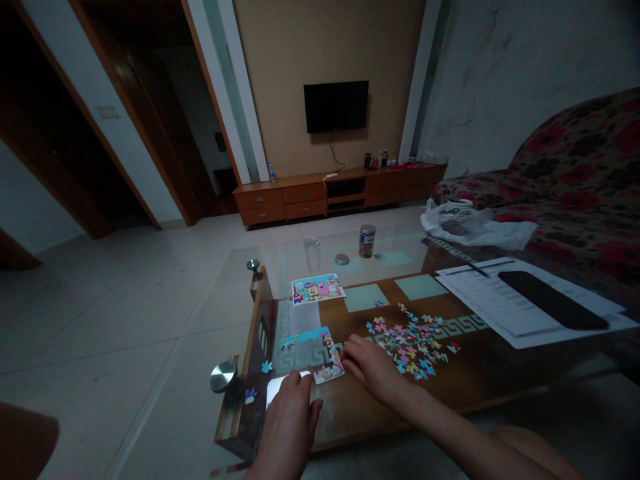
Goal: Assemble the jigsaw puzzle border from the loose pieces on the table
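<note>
A partly joined jigsaw puzzle (330, 372) lies on the glass table, with a top strip, a right side and part of a bottom edge. My left hand (293, 407) rests at the lower left end of that bottom edge, over a white shiny object (274, 387). Its fingers are bent together, and whatever they pinch is hidden. At the puzzle's right side, my right hand (367, 363) has curled, closed fingers; their tips hide anything held. Loose jigsaw pieces (413, 343) are heaped to its right. Behind the puzzle lies a picture card (319, 289) with cartoon figures.
Single pieces (267, 367) lie near the left table edge. A clear glass (313, 253), a round lid (342, 259) and a tin (367, 241) stand farther back. Papers (500, 327) with a black phone (553, 300) lie right, before a plastic bag (475, 227).
</note>
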The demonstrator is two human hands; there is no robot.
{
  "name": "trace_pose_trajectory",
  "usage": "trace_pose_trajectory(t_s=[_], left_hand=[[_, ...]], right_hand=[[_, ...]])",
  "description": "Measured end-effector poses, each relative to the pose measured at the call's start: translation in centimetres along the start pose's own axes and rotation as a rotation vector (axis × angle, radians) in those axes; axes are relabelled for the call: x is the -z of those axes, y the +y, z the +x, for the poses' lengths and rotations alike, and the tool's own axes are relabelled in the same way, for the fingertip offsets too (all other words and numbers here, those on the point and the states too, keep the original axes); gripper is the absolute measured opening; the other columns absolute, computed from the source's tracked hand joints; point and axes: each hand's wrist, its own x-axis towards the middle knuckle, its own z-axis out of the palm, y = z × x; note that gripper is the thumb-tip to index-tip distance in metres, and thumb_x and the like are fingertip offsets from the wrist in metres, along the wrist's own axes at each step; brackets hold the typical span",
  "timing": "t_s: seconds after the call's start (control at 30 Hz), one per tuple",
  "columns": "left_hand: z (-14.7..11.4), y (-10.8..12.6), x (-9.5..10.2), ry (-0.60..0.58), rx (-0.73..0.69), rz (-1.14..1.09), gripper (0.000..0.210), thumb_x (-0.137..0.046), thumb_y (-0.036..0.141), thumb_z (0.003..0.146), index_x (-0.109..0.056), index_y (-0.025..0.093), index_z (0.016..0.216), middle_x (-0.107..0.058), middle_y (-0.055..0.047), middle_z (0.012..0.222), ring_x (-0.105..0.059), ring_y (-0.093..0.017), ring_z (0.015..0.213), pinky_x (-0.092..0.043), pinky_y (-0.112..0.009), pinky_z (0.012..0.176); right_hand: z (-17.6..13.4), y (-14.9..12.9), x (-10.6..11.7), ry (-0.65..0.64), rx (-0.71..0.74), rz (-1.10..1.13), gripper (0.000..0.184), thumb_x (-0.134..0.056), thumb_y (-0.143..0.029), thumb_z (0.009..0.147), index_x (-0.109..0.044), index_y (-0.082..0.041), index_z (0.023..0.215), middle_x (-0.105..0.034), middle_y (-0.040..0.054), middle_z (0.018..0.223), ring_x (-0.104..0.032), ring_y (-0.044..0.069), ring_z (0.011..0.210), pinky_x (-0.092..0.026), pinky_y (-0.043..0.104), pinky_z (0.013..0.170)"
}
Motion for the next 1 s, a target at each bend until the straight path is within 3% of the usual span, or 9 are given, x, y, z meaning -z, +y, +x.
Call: trace_pose_trajectory(t_s=[0.17, 0.37, 0.77, 0.9, 1.0], left_hand=[[-0.2, 0.3, 0.2, 0.008, -0.028, -0.032, 0.046, -0.046, 0.014, 0.084, -0.049, 0.025, 0.128, -0.061, -0.005, 0.12, -0.057, -0.019, 0.109, -0.043, -0.026, 0.087], [-0.1, 0.4, -0.2, -0.072, 0.02, 0.042, 0.042, -0.046, 0.018, 0.086, -0.051, 0.025, 0.127, -0.072, -0.004, 0.097, -0.066, -0.022, 0.094, -0.046, -0.028, 0.076], [-0.2, 0.7, -0.3, -0.058, 0.022, 0.071, 0.04, -0.047, 0.018, 0.088, -0.051, 0.022, 0.127, -0.073, -0.007, 0.096, -0.068, -0.024, 0.092, -0.046, -0.03, 0.073], [-0.2, 0.4, 0.3, -0.063, 0.036, 0.074, 0.038, -0.047, 0.02, 0.088, -0.051, 0.022, 0.126, -0.073, -0.007, 0.097, -0.067, -0.024, 0.093, -0.045, -0.03, 0.074], [0.1, -0.7, 1.4, -0.001, 0.076, 0.066, 0.032, -0.044, 0.021, 0.09, -0.053, 0.023, 0.121, -0.072, -0.007, 0.099, -0.066, -0.022, 0.095, -0.044, -0.028, 0.072]], right_hand=[[0.0, -0.2, 0.2, -0.009, 0.0, 0.005, 0.014, -0.052, -0.011, 0.087, -0.064, -0.017, 0.082, -0.06, 0.0041, 0.086, -0.057, 0.016, 0.08, -0.039, 0.025, 0.069], [-0.1, -0.3, 0.3, -0.019, -0.004, 0.025, 0.013, -0.053, -0.011, 0.086, -0.064, -0.017, 0.082, -0.06, 0.0039, 0.087, -0.057, 0.016, 0.079, -0.04, 0.025, 0.069], [0.0, -0.3, 0.3, -0.022, -0.001, 0.016, 0.013, -0.054, -0.009, 0.085, -0.064, -0.016, 0.082, -0.059, 0.0037, 0.087, -0.057, 0.016, 0.08, -0.039, 0.025, 0.069], [0.0, -0.3, 0.3, -0.019, 0.003, 0.006, 0.013, -0.053, -0.01, 0.086, -0.064, -0.016, 0.082, -0.06, 0.0042, 0.086, -0.057, 0.016, 0.079, -0.039, 0.025, 0.068], [-0.1, -0.2, 0.2, -0.02, 0.015, -0.008, 0.014, -0.052, -0.012, 0.088, -0.064, -0.016, 0.081, -0.06, 0.0044, 0.085, -0.056, 0.016, 0.078, -0.039, 0.026, 0.068]])
